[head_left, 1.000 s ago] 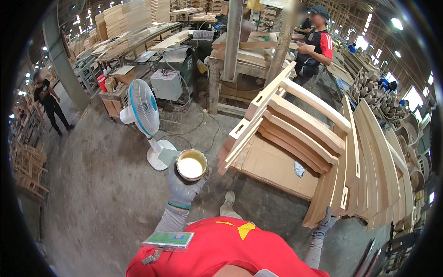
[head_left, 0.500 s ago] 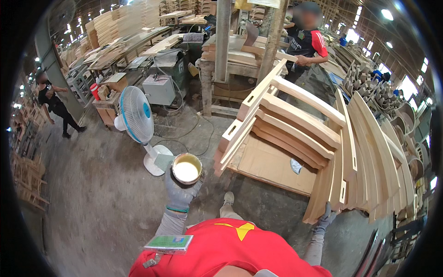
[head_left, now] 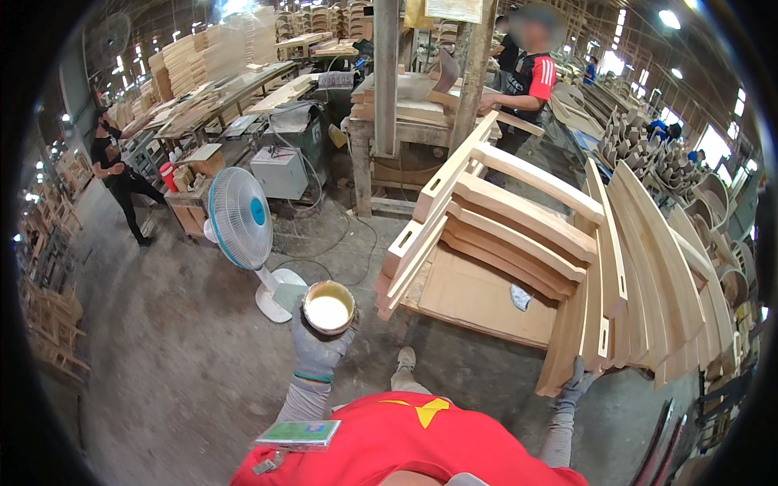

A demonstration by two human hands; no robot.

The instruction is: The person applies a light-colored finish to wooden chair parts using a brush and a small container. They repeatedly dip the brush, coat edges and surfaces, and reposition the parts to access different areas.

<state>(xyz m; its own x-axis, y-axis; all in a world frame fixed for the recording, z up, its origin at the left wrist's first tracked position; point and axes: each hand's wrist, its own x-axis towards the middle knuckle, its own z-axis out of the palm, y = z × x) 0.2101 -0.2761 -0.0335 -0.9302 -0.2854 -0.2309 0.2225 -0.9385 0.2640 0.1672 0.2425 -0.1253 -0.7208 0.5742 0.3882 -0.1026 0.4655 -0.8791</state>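
Note:
My gloved left hand point(head_left: 321, 347) is wrapped round a small round tub point(head_left: 328, 308) of cream-coloured liquid, held upright in front of me. A flat grey-green piece point(head_left: 289, 298) shows beside the tub; whether the hand holds it I cannot tell. To the right, my gloved right hand point(head_left: 576, 382) grips the near lower end of a pale wooden frame point(head_left: 604, 340), its fingers partly hidden. That frame has slotted side rails and curved crosspieces, and stands on a stack of similar frames.
A cardboard-topped platform point(head_left: 486, 296) lies under the stack, with a small white scrap point(head_left: 520, 297) on it. A standing fan point(head_left: 241, 219) is ahead on the left. Curved wooden parts point(head_left: 660, 267) lean at right. One co-worker point(head_left: 527, 81) stands beyond the frames, another person point(head_left: 121, 174) far left.
The co-worker beyond the frames has turned, and a loose wooden piece there now slants differently. The person at far left has moved toward the bench. My hands keep their hold.

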